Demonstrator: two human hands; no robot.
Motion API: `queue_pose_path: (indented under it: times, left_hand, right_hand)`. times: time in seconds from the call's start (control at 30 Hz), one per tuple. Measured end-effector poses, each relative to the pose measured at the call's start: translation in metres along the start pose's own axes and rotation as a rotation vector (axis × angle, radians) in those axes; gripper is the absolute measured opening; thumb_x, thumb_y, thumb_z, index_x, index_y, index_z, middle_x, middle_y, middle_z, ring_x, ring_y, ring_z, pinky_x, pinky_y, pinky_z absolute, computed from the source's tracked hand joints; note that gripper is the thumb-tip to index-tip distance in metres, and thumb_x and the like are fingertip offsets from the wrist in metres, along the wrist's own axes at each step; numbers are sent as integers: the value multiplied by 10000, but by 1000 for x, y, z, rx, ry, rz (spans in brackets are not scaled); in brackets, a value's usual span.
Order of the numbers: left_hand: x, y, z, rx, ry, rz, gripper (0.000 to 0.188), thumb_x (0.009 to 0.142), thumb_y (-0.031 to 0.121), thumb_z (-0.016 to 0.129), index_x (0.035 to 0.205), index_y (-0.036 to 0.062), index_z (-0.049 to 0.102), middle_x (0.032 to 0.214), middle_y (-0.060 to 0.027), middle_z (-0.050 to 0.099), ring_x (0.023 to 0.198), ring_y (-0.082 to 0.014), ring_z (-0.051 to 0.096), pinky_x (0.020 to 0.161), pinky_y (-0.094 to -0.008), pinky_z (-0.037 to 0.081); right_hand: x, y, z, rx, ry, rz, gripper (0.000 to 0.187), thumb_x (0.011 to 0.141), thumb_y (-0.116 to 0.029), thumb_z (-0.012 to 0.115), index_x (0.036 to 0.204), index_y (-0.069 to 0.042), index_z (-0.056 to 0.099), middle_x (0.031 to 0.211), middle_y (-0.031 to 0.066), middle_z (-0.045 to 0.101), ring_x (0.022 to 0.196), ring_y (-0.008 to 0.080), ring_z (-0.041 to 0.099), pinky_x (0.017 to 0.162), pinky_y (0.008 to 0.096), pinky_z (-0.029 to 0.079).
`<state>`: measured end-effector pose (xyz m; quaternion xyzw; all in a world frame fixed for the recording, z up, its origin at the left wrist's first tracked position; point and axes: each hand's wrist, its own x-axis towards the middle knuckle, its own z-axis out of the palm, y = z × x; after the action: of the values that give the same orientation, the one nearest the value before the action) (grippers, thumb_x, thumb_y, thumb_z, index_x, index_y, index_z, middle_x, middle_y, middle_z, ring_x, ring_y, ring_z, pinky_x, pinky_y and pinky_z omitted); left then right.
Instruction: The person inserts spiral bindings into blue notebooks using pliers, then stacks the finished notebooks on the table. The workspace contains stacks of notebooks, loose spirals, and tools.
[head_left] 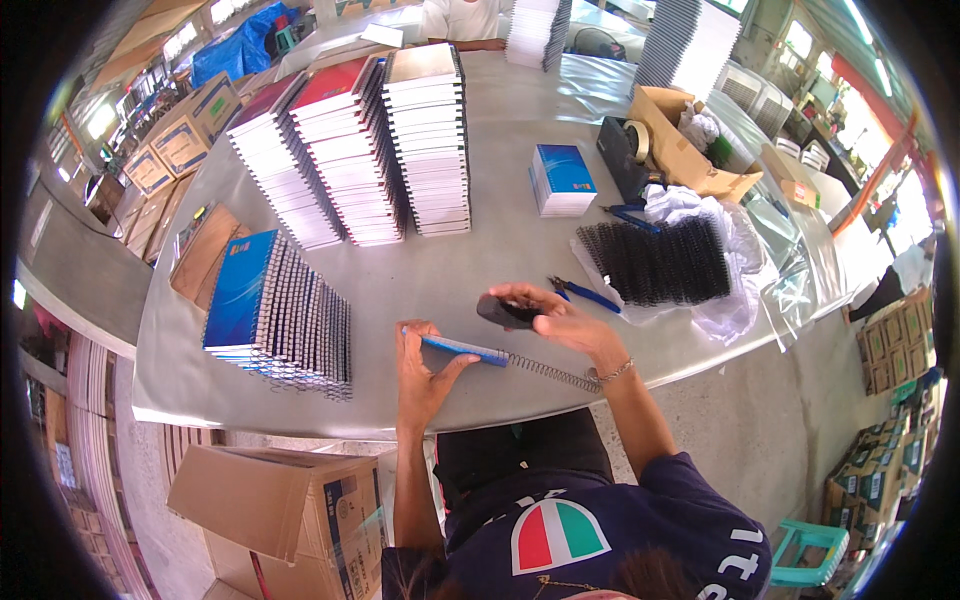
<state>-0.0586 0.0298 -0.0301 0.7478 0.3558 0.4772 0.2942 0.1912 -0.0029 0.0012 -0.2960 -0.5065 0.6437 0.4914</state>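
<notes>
My left hand [424, 378] grips a thin blue notebook [468, 349], its spine edge turned up, between thumb and fingers. From the notebook's right end a dark wire spiral coil [552, 370] sticks out and reaches below my right wrist. Just above that end, my right hand [572, 326] is closed around a dark, flat, rounded object [507, 312] whose kind I cannot make out. Blue-handled pliers [588, 294] lie beyond my right hand. To the left stands a stack of blue spiral notebooks [290, 320], loose coil ends jutting from its lower edge.
Three tall stacks of bound notebooks [430, 150] rise at the back left of the grey table [400, 280]. A small blue stack [563, 182] sits farther back. At right are a heap of black coils [660, 262] and a cardboard box [690, 140]. A person [465, 22] sits across.
</notes>
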Motion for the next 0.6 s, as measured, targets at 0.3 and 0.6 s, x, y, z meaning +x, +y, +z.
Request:
queue_pose_path:
  times: [0.3,0.6]
  left_hand:
    - [-1,-2,-1,8,-2,0,591,659,186,912,1038,32,486,1000,-115,459,944,-288,481,842,-380,419]
    - [-3,-8,2,-63,-11,-24,594,650,172,918,1028,41,479,996,-93,439,946,-259,467,854,-356,416]
  right_hand:
    - [-17,-32,5,-339,-199,135,632,745,-502,817,1148,-31,696,1456,159,480,1302,263,483,1089,368,344]
    - [-19,-28,12,-860,29,195,499,751,-360,852,1081,-12,716,1407,176,523,1338,262,444,1092,375,332]
